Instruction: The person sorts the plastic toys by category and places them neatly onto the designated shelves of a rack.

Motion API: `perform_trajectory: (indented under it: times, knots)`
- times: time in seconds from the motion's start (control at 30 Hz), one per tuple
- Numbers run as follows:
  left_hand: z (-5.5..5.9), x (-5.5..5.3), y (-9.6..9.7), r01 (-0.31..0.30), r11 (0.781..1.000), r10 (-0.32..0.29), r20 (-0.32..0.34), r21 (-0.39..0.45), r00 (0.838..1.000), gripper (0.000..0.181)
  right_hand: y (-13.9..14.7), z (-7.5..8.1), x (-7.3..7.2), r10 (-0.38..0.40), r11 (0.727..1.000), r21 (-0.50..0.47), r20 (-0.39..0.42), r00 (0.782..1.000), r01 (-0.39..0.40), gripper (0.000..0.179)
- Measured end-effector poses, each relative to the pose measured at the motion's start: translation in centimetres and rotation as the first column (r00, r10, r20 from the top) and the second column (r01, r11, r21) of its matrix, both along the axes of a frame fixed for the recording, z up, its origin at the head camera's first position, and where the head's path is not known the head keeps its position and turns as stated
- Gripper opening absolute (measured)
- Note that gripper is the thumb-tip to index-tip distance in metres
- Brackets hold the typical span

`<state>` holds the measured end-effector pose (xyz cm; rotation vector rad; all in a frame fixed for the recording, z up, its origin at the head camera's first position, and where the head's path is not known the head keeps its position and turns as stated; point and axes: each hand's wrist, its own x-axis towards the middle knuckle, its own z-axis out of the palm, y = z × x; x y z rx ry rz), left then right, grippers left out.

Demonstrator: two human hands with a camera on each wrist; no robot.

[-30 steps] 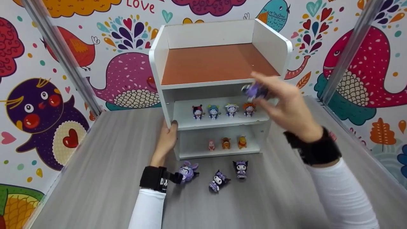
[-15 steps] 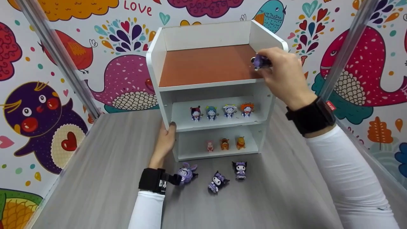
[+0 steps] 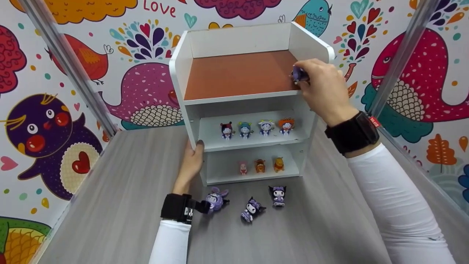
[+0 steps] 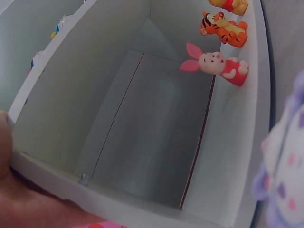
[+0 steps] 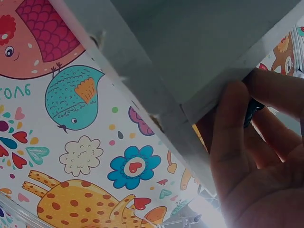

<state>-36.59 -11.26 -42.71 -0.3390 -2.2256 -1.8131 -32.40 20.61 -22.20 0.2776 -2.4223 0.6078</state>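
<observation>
Near the right front corner of the brown top board, my right hand point(image 3: 326, 90) pinches a small purple-and-black figurine point(image 3: 299, 74) between thumb and fingers. Most of that figurine is hidden behind the fingers in the right wrist view. My left hand point(image 3: 190, 161) grips the left side panel of the white shelf unit point(image 3: 178, 69), thumb at its front edge. On the table before the unit lie a purple rabbit-eared figurine point(image 3: 216, 199), a black-eared figurine in purple point(image 3: 251, 209) and a similar one point(image 3: 278, 196).
Several blue-and-white figurines in animal hats, one in an orange hat point(image 3: 286, 126), stand in a row on the middle shelf. Below them are a pink piglet point(image 3: 243, 168), an orange tiger point(image 3: 260, 166) and a yellow bear point(image 3: 279, 164). Cartoon-printed walls point(image 3: 146, 95) enclose the grey table point(image 3: 139, 205).
My right hand has risen from in front of the middle shelf to the top board's right corner, carrying the figurine. The left hand keeps its grip on the panel.
</observation>
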Motion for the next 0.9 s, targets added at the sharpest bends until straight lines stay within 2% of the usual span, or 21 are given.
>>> perform_trajectory:
  times: [0.33, 0.57, 0.73, 0.8, 0.9]
  knots:
    - [0.1, 0.1, 0.1, 0.009, 1.0, -0.009, 0.014, 0.016, 1.0, 0.06, -0.3, 0.2, 0.2, -0.032, 0.998, 0.053, 0.0, 0.999, 0.032, 0.042]
    - [0.1, 0.1, 0.0, 0.004, 1.0, -0.004, 0.012, 0.001, 1.0, 0.06, -0.3, 0.0, 0.1, -0.017, 0.997, 0.08, -0.063, 0.998, 0.022, 0.043]
    - [0.0, 0.1, 0.0, -0.013, 1.0, 0.013, 0.01, -0.005, 1.0, 0.061, -0.2, -0.2, 0.4, -0.02, 0.998, 0.065, -0.064, 0.998, 0.024, 0.045]
    - [0.0, 0.0, 0.0, -0.014, 1.0, 0.014, 0.011, -0.006, 1.0, 0.06, -0.1, -0.3, 0.8, -0.024, 0.998, 0.052, -0.083, 0.996, 0.028, 0.046]
    - [0.0, 0.0, 0.0, -0.011, 1.0, 0.011, 0.018, -0.007, 1.0, 0.06, 0.1, -0.7, 1.8, -0.034, 0.998, 0.048, -0.16, 0.987, 0.043, 0.043]
